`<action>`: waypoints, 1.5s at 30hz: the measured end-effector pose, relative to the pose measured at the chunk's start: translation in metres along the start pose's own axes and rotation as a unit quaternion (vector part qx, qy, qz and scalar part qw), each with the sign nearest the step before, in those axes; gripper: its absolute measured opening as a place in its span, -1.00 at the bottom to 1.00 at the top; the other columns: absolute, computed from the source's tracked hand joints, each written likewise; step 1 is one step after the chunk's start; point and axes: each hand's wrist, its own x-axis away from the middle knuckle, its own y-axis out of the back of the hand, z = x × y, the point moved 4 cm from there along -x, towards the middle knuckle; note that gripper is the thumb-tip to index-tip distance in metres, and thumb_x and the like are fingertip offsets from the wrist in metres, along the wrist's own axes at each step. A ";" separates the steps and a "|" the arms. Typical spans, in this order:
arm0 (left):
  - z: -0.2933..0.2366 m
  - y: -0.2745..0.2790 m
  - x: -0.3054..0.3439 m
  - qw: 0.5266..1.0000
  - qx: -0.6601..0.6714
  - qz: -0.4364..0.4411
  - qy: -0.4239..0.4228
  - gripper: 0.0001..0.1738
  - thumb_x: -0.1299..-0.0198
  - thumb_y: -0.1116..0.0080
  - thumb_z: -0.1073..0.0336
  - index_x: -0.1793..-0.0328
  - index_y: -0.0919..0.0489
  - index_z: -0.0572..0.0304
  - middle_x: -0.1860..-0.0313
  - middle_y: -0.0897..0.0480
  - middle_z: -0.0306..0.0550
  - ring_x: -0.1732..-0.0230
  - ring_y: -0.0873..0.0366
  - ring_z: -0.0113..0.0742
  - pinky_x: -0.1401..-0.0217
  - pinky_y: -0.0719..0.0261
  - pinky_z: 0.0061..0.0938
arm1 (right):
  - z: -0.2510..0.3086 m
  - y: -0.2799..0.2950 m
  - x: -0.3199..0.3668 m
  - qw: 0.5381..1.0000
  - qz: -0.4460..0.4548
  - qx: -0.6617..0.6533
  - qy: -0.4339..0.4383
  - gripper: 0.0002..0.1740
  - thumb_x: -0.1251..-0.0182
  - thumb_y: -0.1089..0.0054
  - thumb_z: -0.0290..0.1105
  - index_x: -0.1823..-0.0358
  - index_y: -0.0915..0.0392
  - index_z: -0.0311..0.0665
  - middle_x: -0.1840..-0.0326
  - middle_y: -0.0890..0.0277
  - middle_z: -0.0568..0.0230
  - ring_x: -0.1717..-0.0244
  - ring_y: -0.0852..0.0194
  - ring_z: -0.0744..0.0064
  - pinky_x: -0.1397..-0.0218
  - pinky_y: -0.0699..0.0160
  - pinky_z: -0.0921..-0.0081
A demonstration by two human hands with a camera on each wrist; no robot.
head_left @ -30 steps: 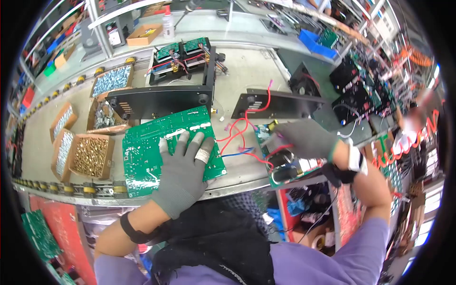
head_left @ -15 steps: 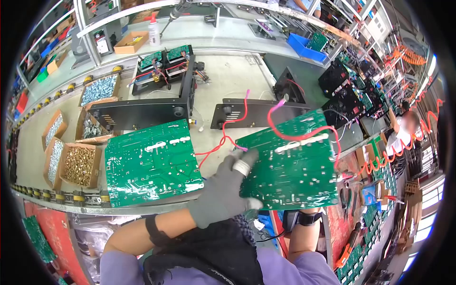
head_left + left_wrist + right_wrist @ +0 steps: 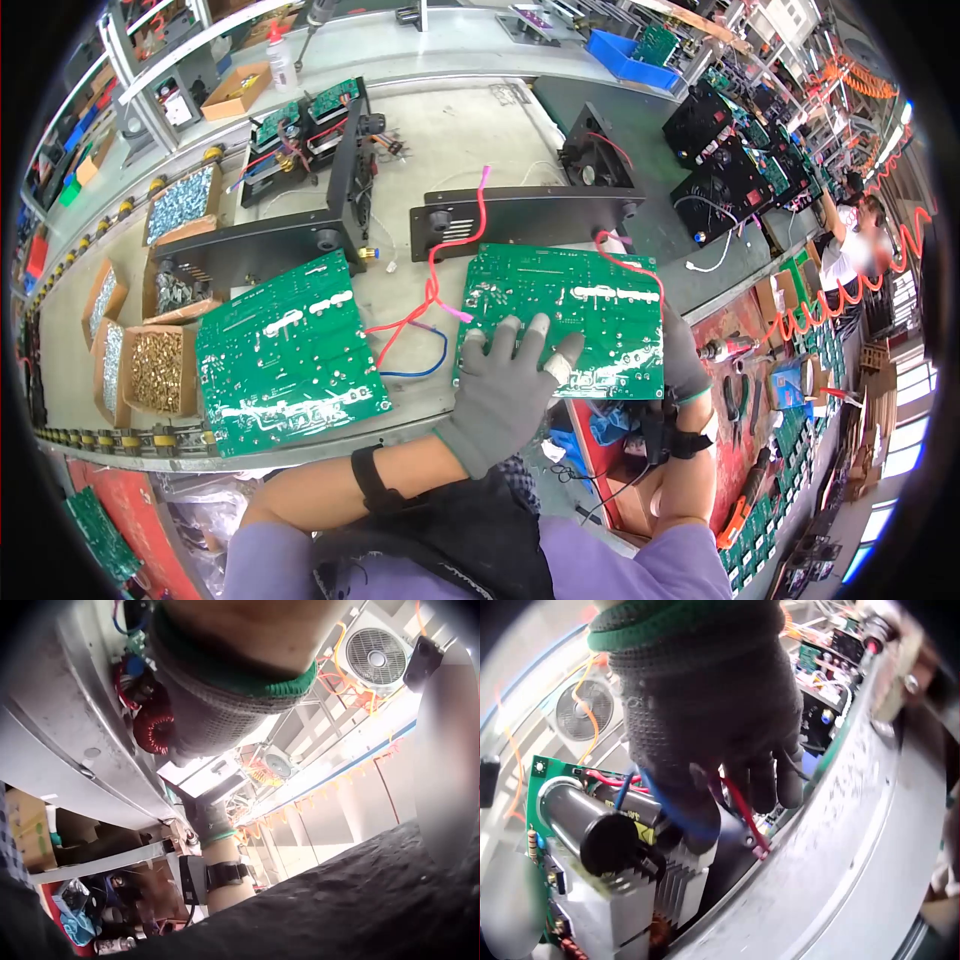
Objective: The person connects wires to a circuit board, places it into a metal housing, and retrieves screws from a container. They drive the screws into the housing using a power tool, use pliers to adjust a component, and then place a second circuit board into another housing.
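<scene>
"Resting which part on what is the left hand (image 3: 505,400) doing?"

"Its gloved fingers are spreading, uncurled, over the near-left part of the green board (image 3: 580,325), which is lying solder side up beneath them, at the near edge of the worktop (image 3: 450,130). A second board (image 3: 290,355) is lying to that hand's left, with a blue wire (image 3: 430,372) looping between the two."

"And the right hand (image 3: 685,360)?"

"It is standing at the board's right edge, its fingers being hidden from above. The wrist view is showing a red lead (image 3: 739,810) passing close to them, but whether they are grasping anything, I am not able to tell."

"Which step is this illustrating?"

"Probably the positioning of the board: the left hand appears to be steadying it, just in front of the upright black panel (image 3: 530,215)."

"What is the next move calling for?"

"In my judgement, it is calling for levelling the board with both hands and guiding the red wire (image 3: 640,268) clear of its far right corner, since a lead could be getting pinched underneath."
</scene>
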 end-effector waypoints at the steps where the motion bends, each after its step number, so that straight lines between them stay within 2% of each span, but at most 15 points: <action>1: -0.003 -0.001 -0.003 1.000 0.002 0.001 -0.004 -0.17 0.05 -0.35 0.05 -0.45 -0.40 -0.20 -0.29 -0.40 0.02 -0.21 -0.32 -0.02 -0.07 -0.25 -0.13 | 0.003 0.003 -0.005 0.997 -0.006 0.074 0.024 -0.46 -0.16 -0.22 -0.37 -0.22 -0.43 -0.24 -0.18 -0.44 -0.08 -0.19 -0.43 -0.10 -0.17 -0.47 0.24; 5: -0.013 -0.001 -0.012 1.000 -0.014 0.001 0.007 -0.25 0.02 -0.30 0.09 -0.42 -0.44 -0.17 -0.21 -0.46 0.01 -0.10 -0.39 -0.04 0.08 -0.27 -0.18 | -0.023 -0.001 -0.036 0.969 -0.017 0.243 -0.044 -0.65 -0.26 0.01 -0.33 -0.08 -0.44 -0.16 0.01 -0.48 0.09 -0.10 -0.46 -0.02 -0.04 -0.46 0.12; 8: -0.016 -0.005 -0.019 0.999 -0.043 0.007 0.020 -0.36 -0.10 -0.16 0.17 -0.40 -0.46 -0.13 -0.21 -0.47 0.04 -0.09 -0.40 -0.01 0.13 -0.30 -0.19 | -0.011 0.004 -0.047 0.972 -0.035 0.229 0.025 -0.64 -0.28 0.01 -0.34 -0.11 -0.43 -0.16 -0.01 -0.47 0.07 -0.07 -0.48 -0.04 -0.03 -0.48 0.13; 10: -0.014 -0.003 -0.023 0.998 -0.053 -0.012 0.010 -0.40 -0.14 -0.09 0.23 -0.38 -0.46 -0.10 -0.20 -0.48 0.04 -0.11 -0.41 -0.01 0.09 -0.31 -0.20 | -0.028 0.021 -0.054 0.966 0.034 0.253 -0.049 -0.61 -0.20 -0.14 -0.34 -0.09 -0.51 -0.13 0.00 -0.57 0.04 -0.03 -0.55 -0.04 -0.02 -0.53 0.12; 13: -0.015 0.018 -0.011 0.999 0.017 -0.041 -0.017 -0.50 -0.12 -0.12 0.22 -0.25 -0.57 -0.09 -0.14 -0.53 -0.01 -0.13 -0.46 -0.05 -0.06 -0.34 -0.11 | 0.019 0.080 -0.074 0.908 -0.160 0.380 -0.069 -0.58 -0.12 -0.12 -0.54 -0.05 -0.54 -0.10 0.04 -0.60 0.16 0.01 -0.56 0.01 -0.05 -0.52 0.15; 14: -0.017 0.025 -0.004 0.996 0.045 -0.058 -0.044 -0.54 -0.11 -0.14 0.21 -0.20 -0.60 -0.09 -0.11 -0.54 -0.03 -0.13 -0.47 -0.07 -0.13 -0.34 -0.07 | 0.060 0.084 -0.088 0.891 -0.185 0.415 0.017 -0.60 -0.14 -0.14 -0.52 -0.06 -0.52 -0.11 0.00 -0.55 0.20 0.02 -0.53 0.04 -0.02 -0.51 0.17; 15: -0.018 0.032 0.003 0.991 0.096 -0.078 -0.055 -0.58 -0.07 -0.20 0.18 -0.11 -0.64 -0.10 -0.08 -0.56 -0.06 -0.11 -0.50 -0.08 -0.23 -0.30 -0.02 | 0.088 0.078 -0.102 0.933 -0.160 0.319 0.053 -0.54 -0.11 -0.28 -0.42 -0.10 -0.48 -0.19 -0.01 -0.54 0.13 -0.02 -0.50 -0.01 -0.07 -0.49 0.19; 19: 0.022 0.090 0.038 0.992 0.052 -0.077 -0.084 -0.50 0.07 -0.33 0.09 -0.10 -0.64 -0.14 -0.11 -0.53 -0.05 -0.17 -0.47 -0.06 -0.31 -0.24 -0.01 | 0.128 0.021 -0.150 0.903 -0.014 0.335 0.268 -0.52 -0.01 -0.39 -0.28 0.01 -0.51 -0.19 0.01 -0.51 0.19 -0.01 -0.48 0.09 -0.07 -0.44 0.17; 23: 0.086 0.123 0.085 0.991 -0.028 0.097 0.091 -0.16 0.31 -0.47 -0.02 -0.27 -0.52 -0.21 -0.22 -0.44 0.03 -0.30 -0.35 0.04 -0.35 -0.17 0.16 | 0.117 -0.009 -0.184 0.878 0.180 0.405 0.179 -0.62 -0.03 -0.33 -0.31 0.08 -0.54 -0.20 0.07 -0.56 0.12 0.01 -0.54 0.04 -0.02 -0.49 0.15; 26: 0.112 0.113 0.109 0.979 -0.063 0.148 0.127 -0.02 0.33 -0.47 -0.02 -0.40 -0.39 -0.27 -0.28 -0.40 0.06 -0.33 -0.30 0.12 -0.32 -0.14 0.28 | 0.110 -0.015 -0.212 0.866 0.188 0.443 0.132 -0.68 -0.06 -0.27 -0.37 0.11 -0.55 -0.20 0.13 -0.57 0.09 0.05 -0.56 0.02 0.02 -0.51 0.15; 29: 0.108 0.103 0.108 0.989 -0.100 0.092 0.065 -0.22 0.09 -0.33 0.08 -0.39 -0.41 -0.29 -0.27 -0.42 0.04 -0.31 -0.33 0.15 -0.31 -0.15 0.30 | 0.103 -0.014 -0.221 0.883 0.084 0.414 0.207 -0.61 -0.04 -0.23 -0.46 0.01 -0.53 -0.16 0.08 -0.55 0.09 0.03 -0.53 0.01 0.06 -0.52 0.14; 34: 0.105 0.096 0.104 0.993 -0.088 0.049 0.060 -0.44 -0.18 -0.05 0.25 -0.36 -0.39 -0.26 -0.26 -0.43 0.07 -0.29 -0.36 0.18 -0.26 -0.27 0.30 | 0.156 -0.010 -0.175 0.906 -0.068 0.307 0.284 -0.42 -0.07 -0.27 -0.48 -0.21 -0.44 -0.20 -0.15 -0.46 0.03 -0.12 -0.45 -0.05 -0.13 -0.49 0.21; 40: 0.102 0.101 0.095 0.994 -0.057 0.045 0.086 -0.38 -0.12 -0.21 0.19 -0.37 -0.39 -0.22 -0.34 -0.39 0.10 -0.40 -0.29 0.18 -0.34 -0.26 0.25 | 0.197 -0.017 -0.075 0.952 -0.032 0.186 0.241 -0.49 -0.30 -0.19 -0.35 -0.25 -0.39 -0.37 -0.25 -0.38 -0.12 -0.29 -0.35 -0.11 -0.32 -0.32 0.16; 42: 0.102 0.125 0.101 0.982 0.172 -0.049 0.055 -0.29 -0.01 -0.34 0.17 -0.37 -0.40 -0.20 -0.37 -0.36 0.12 -0.41 -0.28 0.18 -0.37 -0.28 0.16 | 0.190 -0.022 -0.054 0.952 -0.038 0.170 0.250 -0.50 -0.32 -0.18 -0.34 -0.25 -0.40 -0.37 -0.26 -0.38 -0.12 -0.29 -0.34 -0.11 -0.32 -0.31 0.14; 45: 0.135 0.158 0.132 0.971 0.134 -0.159 0.120 -0.38 0.01 -0.36 0.24 -0.27 -0.50 -0.02 -0.20 -0.51 0.11 -0.24 -0.47 0.08 -0.22 -0.48 -0.09 | 0.168 -0.028 -0.024 0.956 -0.055 0.157 0.239 -0.50 -0.33 -0.17 -0.32 -0.25 -0.40 -0.37 -0.27 -0.38 -0.12 -0.29 -0.34 -0.11 -0.32 -0.31 0.10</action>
